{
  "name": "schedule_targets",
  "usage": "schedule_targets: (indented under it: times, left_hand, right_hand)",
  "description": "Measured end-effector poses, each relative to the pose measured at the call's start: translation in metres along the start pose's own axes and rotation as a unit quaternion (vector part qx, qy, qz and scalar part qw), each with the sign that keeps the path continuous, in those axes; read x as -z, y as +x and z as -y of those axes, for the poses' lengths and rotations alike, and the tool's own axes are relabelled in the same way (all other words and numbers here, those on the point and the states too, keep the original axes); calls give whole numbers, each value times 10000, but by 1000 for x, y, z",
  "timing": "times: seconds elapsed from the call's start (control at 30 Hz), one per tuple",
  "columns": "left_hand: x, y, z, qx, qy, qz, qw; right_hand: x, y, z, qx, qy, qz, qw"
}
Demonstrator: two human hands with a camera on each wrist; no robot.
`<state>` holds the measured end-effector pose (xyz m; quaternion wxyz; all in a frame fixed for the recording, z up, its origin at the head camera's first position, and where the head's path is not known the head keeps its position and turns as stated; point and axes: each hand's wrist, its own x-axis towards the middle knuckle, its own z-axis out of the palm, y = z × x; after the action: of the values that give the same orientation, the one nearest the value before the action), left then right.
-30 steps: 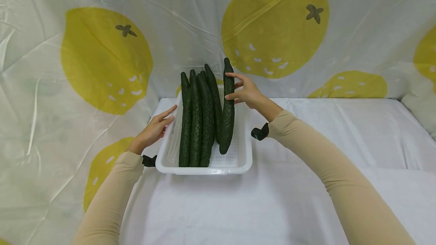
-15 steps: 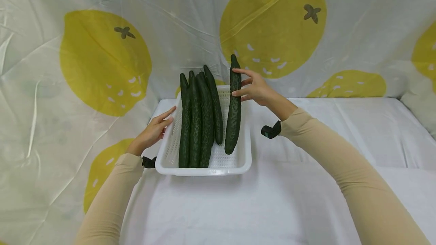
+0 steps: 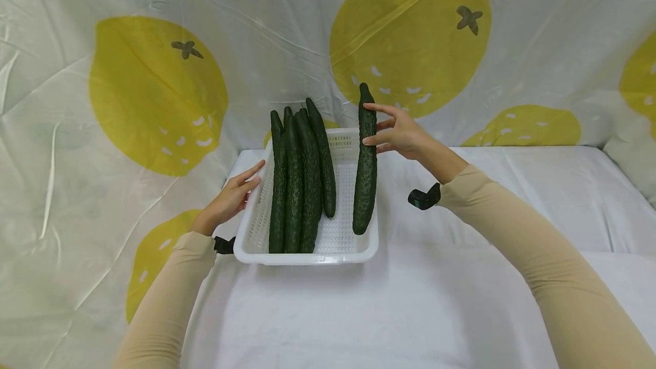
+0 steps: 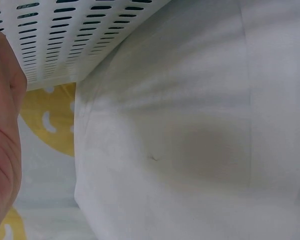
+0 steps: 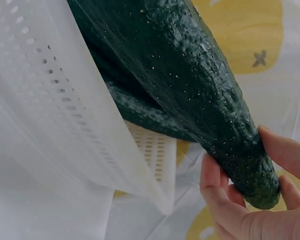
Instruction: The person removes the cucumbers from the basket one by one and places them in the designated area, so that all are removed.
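Note:
My right hand (image 3: 402, 132) grips a long dark green cucumber (image 3: 365, 181) near its upper end, thumb on one side and fingers on the other in the right wrist view. The cucumber (image 5: 190, 85) stands nearly upright, over the right side of a white perforated plastic basket (image 3: 322, 258). Several more cucumbers (image 3: 294, 187) lie side by side in the basket's left half, their tops leaning past the far rim. Against the basket's left side rests my left hand (image 3: 230, 198), fingers extended along the outer wall. In the left wrist view its fingertips are out of sight.
A white cloth (image 3: 410, 312) covers the table. Behind and to the left hangs a pale curtain with yellow lemon prints (image 3: 410, 39). Dark straps (image 3: 425, 195) sit at both wrists.
My right hand has carried the cucumber to the right, away from the others, to the basket's right side. The left hand and the basket have stayed in place.

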<state>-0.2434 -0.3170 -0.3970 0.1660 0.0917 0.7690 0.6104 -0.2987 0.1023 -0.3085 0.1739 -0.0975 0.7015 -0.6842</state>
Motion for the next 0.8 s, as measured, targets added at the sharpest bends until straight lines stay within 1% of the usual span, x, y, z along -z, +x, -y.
schedule_targets:
  times: [0.13, 0.43, 0.63, 0.8]
  left_hand:
    - [0, 1, 1, -1, -81, 24, 10000]
    - [0, 1, 2, 41, -104, 47, 9999]
    - [1, 2, 3, -10, -139, 77, 9999]
    - [0, 2, 2, 24, -169, 80, 9998]
  right_hand:
    - [7, -4, 0, -29, -14, 63, 10000]
    - [25, -15, -3, -96, -122, 195, 9997]
    - [37, -19, -11, -75, -47, 323, 9994]
    - [46, -22, -21, -208, -72, 329, 9992]
